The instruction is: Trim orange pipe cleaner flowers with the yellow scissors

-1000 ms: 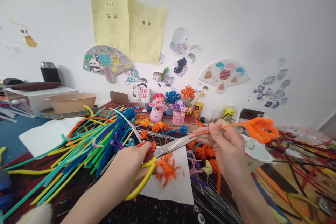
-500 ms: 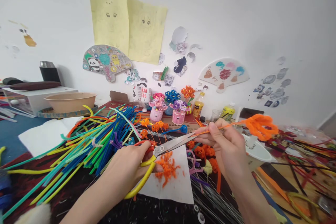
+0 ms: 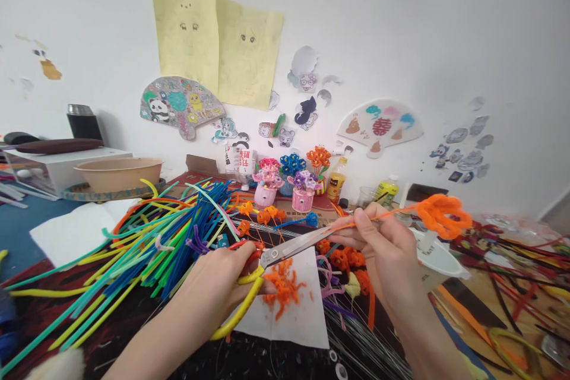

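In the head view, the left hand (image 3: 218, 285) is gripping yellow-handled scissors (image 3: 271, 264) over white paper (image 3: 303, 314); the right hand (image 3: 383, 246) is pinching an orange pipe-cleaner flower (image 3: 440, 217) above the cluttered table (image 3: 499, 303), facing a white wall (image 3: 423, 29) with drawings.

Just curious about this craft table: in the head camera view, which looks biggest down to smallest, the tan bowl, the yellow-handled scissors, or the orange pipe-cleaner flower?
1. Yellow-handled scissors, though nearness to the camera inflates them.
2. Tan bowl, farther back.
3. Orange pipe-cleaner flower, its looped head only.
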A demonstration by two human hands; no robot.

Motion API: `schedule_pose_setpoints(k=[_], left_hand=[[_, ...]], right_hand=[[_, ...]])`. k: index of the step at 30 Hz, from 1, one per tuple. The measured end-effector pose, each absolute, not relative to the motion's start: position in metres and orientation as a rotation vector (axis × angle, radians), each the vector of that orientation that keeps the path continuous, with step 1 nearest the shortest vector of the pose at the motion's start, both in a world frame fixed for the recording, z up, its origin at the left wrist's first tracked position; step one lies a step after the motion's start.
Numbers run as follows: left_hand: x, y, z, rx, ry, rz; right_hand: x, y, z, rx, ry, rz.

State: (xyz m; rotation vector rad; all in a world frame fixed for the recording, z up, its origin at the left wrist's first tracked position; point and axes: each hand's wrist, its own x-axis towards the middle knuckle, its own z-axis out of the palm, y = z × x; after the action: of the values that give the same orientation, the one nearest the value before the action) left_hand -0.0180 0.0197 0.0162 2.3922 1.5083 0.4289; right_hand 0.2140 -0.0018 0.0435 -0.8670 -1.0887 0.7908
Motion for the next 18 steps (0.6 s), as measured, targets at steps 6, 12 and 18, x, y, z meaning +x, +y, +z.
schedule_pose_setpoints(k=[6,12,18], left_hand=[[-0.0182,0.0207,0.0147,2.4,1.514,0.438],[-0.0189,0.0211,0.012,2.389,1.489,0.452],[-0.0204,0.0212,0.0106,2.425,1.496,0.443]], right_hand=[[0.2142,-0.0012,0.0433,-0.863,-1.093,0.792],[0.214,-0.0018,0.0448,-0.874,-1.102,0.792],[0.2149,-0.0016,0.0446,-0.891,-1.095,0.781]])
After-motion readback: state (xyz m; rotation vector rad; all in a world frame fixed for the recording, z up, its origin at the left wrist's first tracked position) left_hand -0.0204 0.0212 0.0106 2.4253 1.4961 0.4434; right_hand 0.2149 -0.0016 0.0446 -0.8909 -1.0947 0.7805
